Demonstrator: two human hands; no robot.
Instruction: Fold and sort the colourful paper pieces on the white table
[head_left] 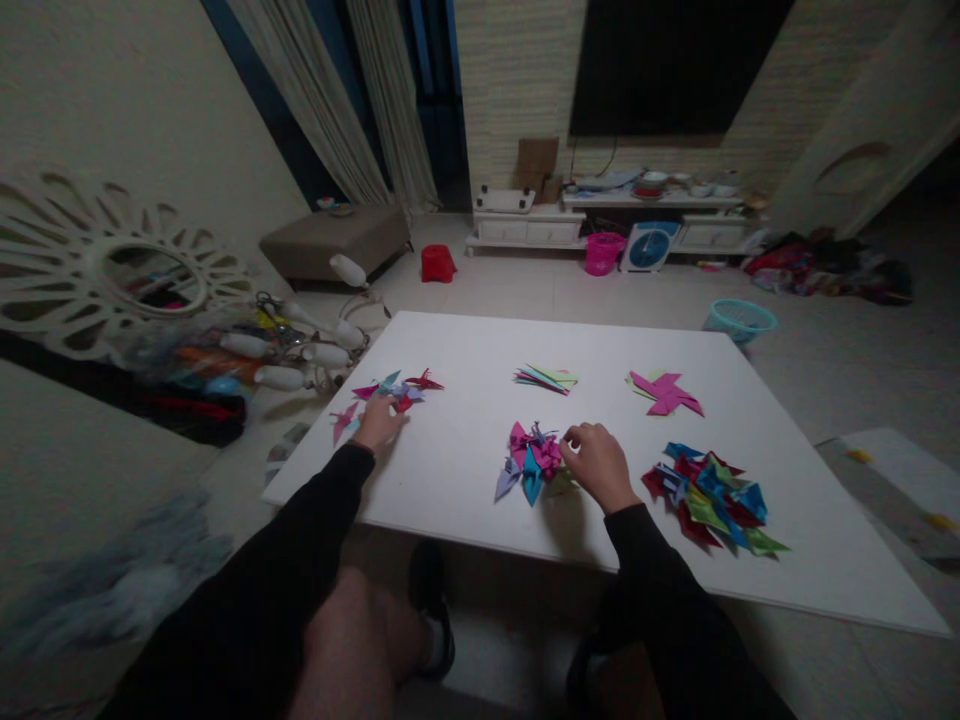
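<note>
My left hand (381, 426) lies over a loose group of origami cranes (424, 381) at the left of the white table (450, 470). Its thumb is apart from the fingers, and a red folded piece (403, 402) shows right by the fingertips. At the middle pile of folded paper (532, 470), in pink, blue, lilac and green, my right hand (600, 466) has its fingers curled in a pinch at the right edge. Whatever is between those fingertips is too small to make out.
Farther back lie a fan of folded paper strips (546, 378) and pink pinwheel-shaped paper (667, 393). A larger pile of folded paper (712, 497) is right of my right forearm. Beyond the table stand a blue basket (741, 318), a red stool (437, 263) and a lamp (326, 355).
</note>
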